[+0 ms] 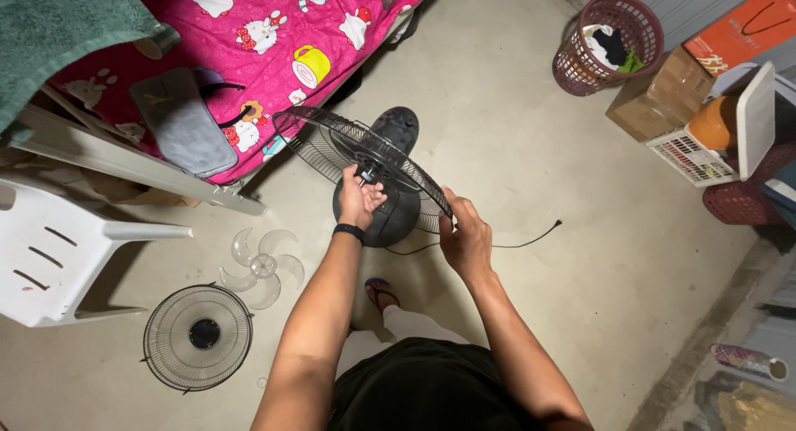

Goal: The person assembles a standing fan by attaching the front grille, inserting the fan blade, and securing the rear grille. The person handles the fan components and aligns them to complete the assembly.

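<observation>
The floor (539,149) is bare concrete, with a bed (274,33) under a pink patterned cover up and left of the fan (390,182), which serves as the reference here. A white chair (58,249) stands well left of the fan. A red basket (609,46) and boxes (663,95) lie well to its right.

The fan stands upright on its dark base, directly ahead of the person. Its rear guard (332,145) is mounted and tilted, the rim running from upper left to lower right. The front guard (197,336) lies flat on the floor, down and left of the fan. The clear blade (263,267) lies just beside that guard, between it and the fan. The cord (531,236) trails right from the fan.

The left hand (361,200) is closed around the motor shaft at the guard's centre. The right hand (466,236) grips the guard's lower right rim. Both hands touch the fan; the left is nearer its hub.

What the left fingers pinch at the shaft is too small to make out. The guard hides much of the motor housing, and the fan's stand cannot be seen.
</observation>
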